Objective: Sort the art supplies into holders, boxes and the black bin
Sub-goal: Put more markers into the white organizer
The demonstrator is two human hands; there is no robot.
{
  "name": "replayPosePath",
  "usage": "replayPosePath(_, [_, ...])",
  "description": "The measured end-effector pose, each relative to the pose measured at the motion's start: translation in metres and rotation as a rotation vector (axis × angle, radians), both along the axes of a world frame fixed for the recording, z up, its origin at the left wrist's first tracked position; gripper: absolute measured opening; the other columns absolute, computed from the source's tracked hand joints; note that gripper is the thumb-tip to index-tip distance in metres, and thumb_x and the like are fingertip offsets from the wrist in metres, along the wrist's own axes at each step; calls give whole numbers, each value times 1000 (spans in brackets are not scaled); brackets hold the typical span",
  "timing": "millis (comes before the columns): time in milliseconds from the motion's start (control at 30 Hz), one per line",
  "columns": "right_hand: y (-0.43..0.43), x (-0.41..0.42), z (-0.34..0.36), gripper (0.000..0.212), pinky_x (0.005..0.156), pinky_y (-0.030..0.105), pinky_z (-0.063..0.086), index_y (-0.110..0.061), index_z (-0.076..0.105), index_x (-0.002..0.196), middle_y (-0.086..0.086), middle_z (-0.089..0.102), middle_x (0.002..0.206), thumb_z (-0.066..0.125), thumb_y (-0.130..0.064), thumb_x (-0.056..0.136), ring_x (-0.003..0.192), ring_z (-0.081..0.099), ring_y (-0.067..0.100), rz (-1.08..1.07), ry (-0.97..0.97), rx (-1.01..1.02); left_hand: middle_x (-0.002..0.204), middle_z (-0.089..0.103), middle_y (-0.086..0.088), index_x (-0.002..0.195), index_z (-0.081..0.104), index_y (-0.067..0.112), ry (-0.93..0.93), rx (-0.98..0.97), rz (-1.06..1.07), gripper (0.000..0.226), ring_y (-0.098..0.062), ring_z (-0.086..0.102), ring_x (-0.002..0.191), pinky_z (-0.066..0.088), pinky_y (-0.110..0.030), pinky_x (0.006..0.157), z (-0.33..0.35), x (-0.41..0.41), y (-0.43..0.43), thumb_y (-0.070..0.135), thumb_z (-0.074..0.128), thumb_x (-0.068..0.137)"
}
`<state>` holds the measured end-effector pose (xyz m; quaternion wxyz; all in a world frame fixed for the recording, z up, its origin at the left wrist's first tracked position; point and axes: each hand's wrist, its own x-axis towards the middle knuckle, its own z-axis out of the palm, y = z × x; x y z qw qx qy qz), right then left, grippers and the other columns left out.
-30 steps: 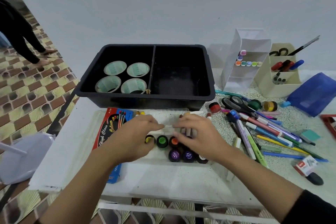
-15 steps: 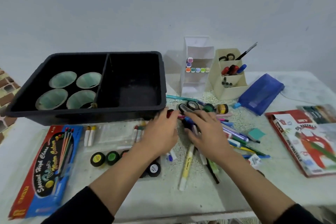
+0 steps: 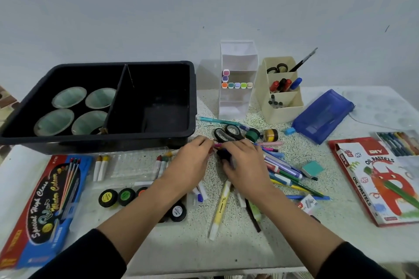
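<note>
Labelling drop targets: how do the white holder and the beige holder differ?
The white holder is taller and narrower; the beige holder is lower and wider. The white holder has stacked shelves, one with a few colour-capped markers; the beige holder has stepped compartments with scissors, a black pen and red and blue markers. Both stand upright, side by side near the wall, right of the black bin.
</note>
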<state>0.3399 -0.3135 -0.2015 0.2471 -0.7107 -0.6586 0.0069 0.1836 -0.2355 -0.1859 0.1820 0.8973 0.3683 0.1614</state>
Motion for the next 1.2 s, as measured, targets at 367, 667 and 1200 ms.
replayPosePath(367, [-17, -54, 49, 34, 82, 21, 48, -31, 66, 121, -11, 67, 105, 64, -14, 92, 97, 61, 9, 270, 577, -55, 122, 60, 17, 127, 66, 29, -188, -77, -102, 40, -7, 61, 113, 51, -23, 96, 66, -124, -24, 21, 74, 89])
replayPosePath(667, [-8, -147, 38, 26, 78, 32, 52, -25, 66, 107, -12, 63, 101, 76, -18, 85, 93, 59, 12, 440, 603, -86, 108, 58, 14, 103, 69, 31, -291, -344, 127, 38, -8, 63, 105, 56, -18, 80, 41, -232, -30, 33, 86, 69])
replayPosePath(1200, [-7, -179, 22, 40, 90, 27, 51, -21, 72, 114, -12, 63, 112, 81, -8, 78, 105, 61, 5, 504, 537, -93, 84, 60, 23, 96, 62, 36, -162, -163, -17, 46, -8, 59, 81, 48, -20, 69, 3, -250, -24, 62, 82, 64])
